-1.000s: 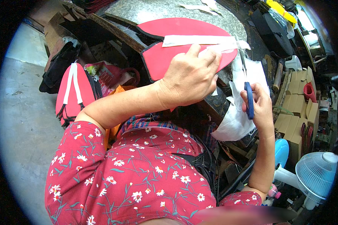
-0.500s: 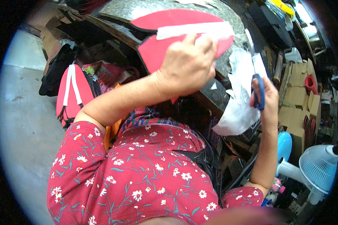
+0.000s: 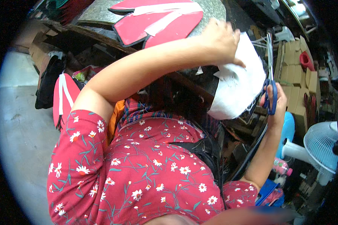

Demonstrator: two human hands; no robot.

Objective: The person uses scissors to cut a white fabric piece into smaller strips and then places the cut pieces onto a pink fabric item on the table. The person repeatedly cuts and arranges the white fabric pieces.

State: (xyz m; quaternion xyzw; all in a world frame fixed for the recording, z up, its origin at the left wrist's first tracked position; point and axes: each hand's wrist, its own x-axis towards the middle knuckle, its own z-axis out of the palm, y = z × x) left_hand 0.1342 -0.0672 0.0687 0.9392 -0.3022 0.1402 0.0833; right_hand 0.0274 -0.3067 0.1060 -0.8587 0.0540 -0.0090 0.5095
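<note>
My right hand [image 3: 278, 99] grips blue-handled scissors [image 3: 270, 88], their blades pointing up and away from me. Just left of them, a sheet of white cloth [image 3: 238, 88] with frayed edges droops over the table's near right side. Across its far left edge reaches my left hand [image 3: 223, 43], slightly blurred, fingers apart and thumb stretched over the cloth. On the stone-like tabletop [image 3: 212, 13] lies a pink-red leaf-shaped piece [image 3: 184, 22] with black edging. Two white strips [image 3: 163, 24] run along it in a V, meeting near its right end.
More red pieces with white strips [image 3: 65, 92] stand at the left, beside a black item [image 3: 47, 86]. Cardboard boxes [image 3: 293, 71] are stacked at the right. A white and blue fan [image 3: 319, 148] stands at the lower right, near a pink bottle [image 3: 281, 167].
My left hand has left the white strip on the red piece and moved right to the cloth. A second strip now shows on that piece. The scissors have shifted right, away from the cloth.
</note>
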